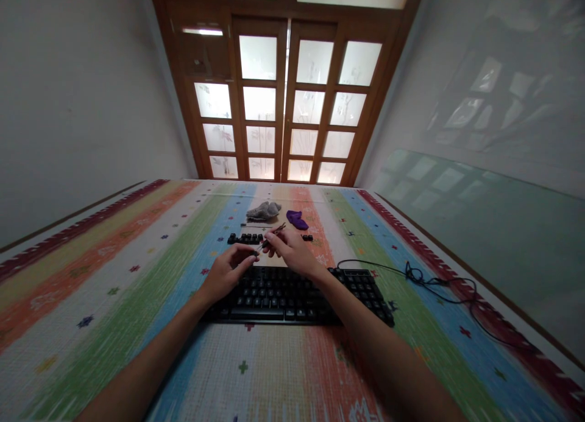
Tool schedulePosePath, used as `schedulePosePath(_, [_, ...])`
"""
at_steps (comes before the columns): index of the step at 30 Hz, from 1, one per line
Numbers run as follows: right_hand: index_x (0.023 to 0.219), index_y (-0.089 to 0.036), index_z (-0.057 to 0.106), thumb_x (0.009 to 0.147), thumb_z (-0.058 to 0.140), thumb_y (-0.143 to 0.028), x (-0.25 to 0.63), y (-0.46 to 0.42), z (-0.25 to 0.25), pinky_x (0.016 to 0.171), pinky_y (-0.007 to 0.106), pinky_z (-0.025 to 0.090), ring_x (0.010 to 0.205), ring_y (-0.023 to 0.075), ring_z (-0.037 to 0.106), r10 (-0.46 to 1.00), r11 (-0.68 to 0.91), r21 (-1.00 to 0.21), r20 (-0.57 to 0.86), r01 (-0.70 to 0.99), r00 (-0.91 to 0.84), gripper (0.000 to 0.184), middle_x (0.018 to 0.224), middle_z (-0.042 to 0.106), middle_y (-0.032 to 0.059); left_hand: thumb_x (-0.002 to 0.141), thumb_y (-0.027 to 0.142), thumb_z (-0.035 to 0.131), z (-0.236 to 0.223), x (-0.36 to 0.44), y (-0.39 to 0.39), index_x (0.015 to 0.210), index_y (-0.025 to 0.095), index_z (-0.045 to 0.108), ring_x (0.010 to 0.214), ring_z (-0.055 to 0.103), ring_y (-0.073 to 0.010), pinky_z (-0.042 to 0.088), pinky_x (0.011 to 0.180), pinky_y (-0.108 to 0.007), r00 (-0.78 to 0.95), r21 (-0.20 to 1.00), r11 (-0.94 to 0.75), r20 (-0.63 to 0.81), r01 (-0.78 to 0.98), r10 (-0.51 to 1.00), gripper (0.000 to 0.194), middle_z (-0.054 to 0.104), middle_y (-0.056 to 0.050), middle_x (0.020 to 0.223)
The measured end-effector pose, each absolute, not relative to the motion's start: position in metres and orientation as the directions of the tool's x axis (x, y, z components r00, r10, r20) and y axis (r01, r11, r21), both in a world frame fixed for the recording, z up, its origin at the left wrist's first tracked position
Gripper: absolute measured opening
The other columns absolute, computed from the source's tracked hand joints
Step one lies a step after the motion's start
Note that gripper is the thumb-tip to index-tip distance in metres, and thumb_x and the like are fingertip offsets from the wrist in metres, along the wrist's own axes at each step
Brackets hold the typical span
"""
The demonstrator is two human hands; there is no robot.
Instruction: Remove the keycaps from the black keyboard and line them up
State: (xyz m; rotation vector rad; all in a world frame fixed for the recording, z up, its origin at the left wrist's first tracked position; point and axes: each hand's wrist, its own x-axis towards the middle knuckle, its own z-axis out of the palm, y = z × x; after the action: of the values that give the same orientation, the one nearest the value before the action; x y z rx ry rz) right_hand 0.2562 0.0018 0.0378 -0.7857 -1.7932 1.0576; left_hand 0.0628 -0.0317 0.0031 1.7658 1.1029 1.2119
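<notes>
A black keyboard (274,303) lies across the striped cloth in front of me. Above its back edge, my left hand (228,268) pinches a small black keycap (255,253) between thumb and fingers. Close beside it, my right hand (290,246) grips a slim dark tool (280,228) with thin prongs pointing at the keycap; it looks like a keycap puller. Whether the prongs touch the keycap is too small to tell. Behind my hands stands a row of loose black keycaps (249,238), partly hidden by my right hand. My right forearm covers part of the keyboard.
Farther back lie a crumpled grey cloth (264,211), a purple cloth (297,220) and a thin dark stick (256,225). The keyboard's cable (427,281) runs loosely coiled to the right. Glazed wooden doors (283,99) stand beyond the table's far edge, with walls on both sides.
</notes>
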Motion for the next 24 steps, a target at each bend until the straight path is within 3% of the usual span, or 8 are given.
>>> schedulePosePath(8, [0.089,-0.016,0.056,0.093,0.05,-0.053,0.255,0.004,0.034,0.056,0.025,0.046,0.06,0.013,0.061,0.823,0.408,-0.913,0.38,-0.024,-0.422,0.037,0.074,0.067,0.0047,0.078,0.045,0.074,0.009,0.067,-0.035,0.111,0.019,0.066,0.083,0.068,-0.018,0.054,0.085,-0.033,0.136,0.972,-0.228,0.218,0.061,0.966,0.043,0.071,-0.005,0.098])
schedulePosePath(16, [0.091,-0.016,0.057,0.096,0.05,-0.047,0.259,0.0,0.043,0.061,0.026,0.048,0.063,0.0121,0.061,0.73,0.442,-0.894,0.403,-0.069,-0.552,0.032,0.077,0.065,0.0037,0.066,0.037,0.086,0.001,0.065,-0.033,0.1,0.022,0.073,0.077,0.062,-0.0103,0.051,0.074,-0.02,0.149,0.954,0.016,0.03,-0.3,0.988,0.039,0.068,-0.002,0.094])
schedulePosePath(24, [0.102,-0.017,0.055,0.095,0.052,-0.033,0.265,0.0,0.044,0.066,0.027,0.05,0.069,0.0121,0.06,0.675,0.428,-0.894,0.414,-0.133,-0.611,0.018,0.083,0.063,0.0022,0.068,0.042,0.085,0.002,0.065,-0.034,0.098,0.021,0.074,0.072,0.059,-0.0084,0.046,0.066,-0.016,0.167,0.945,0.042,0.013,-0.324,0.986,0.038,0.063,0.0,0.081])
